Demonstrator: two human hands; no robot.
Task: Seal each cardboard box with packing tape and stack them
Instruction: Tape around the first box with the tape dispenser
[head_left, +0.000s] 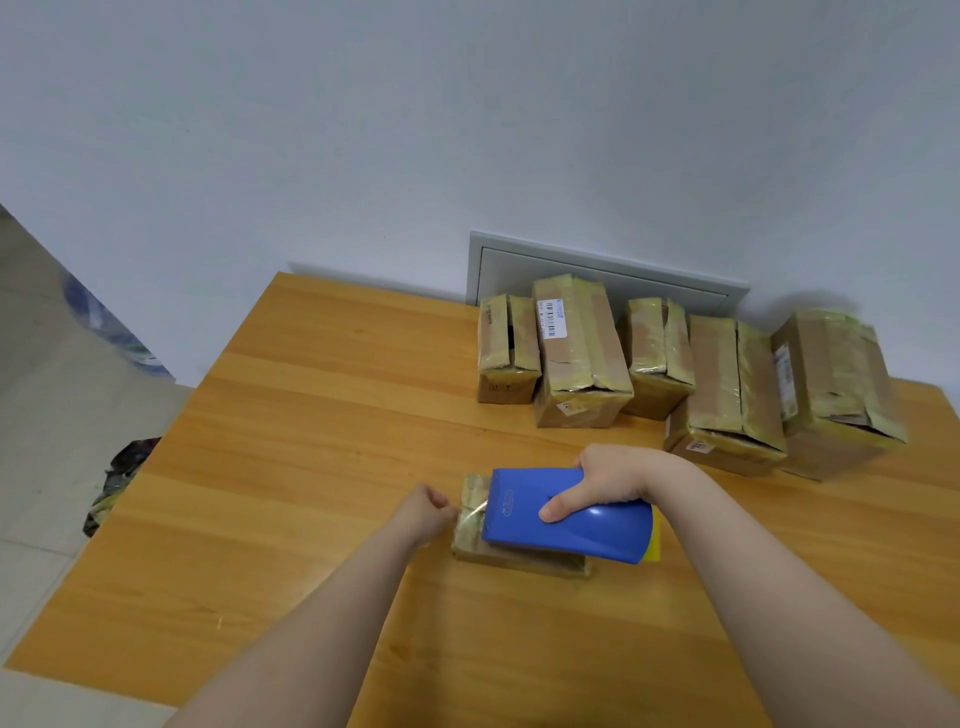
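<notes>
A small flat cardboard box (511, 560) wrapped in yellowish tape lies on the wooden table (291, 467) in front of me. My right hand (602, 486) grips a blue tape dispenser (566, 514) that sits over the box's top. Clear tape (475, 512) runs from the dispenser's left end to the box's left edge. My left hand (423, 512) pinches that tape end at the left side of the box. Most of the box's top is hidden under the dispenser.
Several taped cardboard boxes (579, 353) stand in a row along the wall at the table's back right, the largest (836, 389) at the far right. A grey panel (602, 270) sits behind them. Dark bags (117, 478) lie on the floor left of the table.
</notes>
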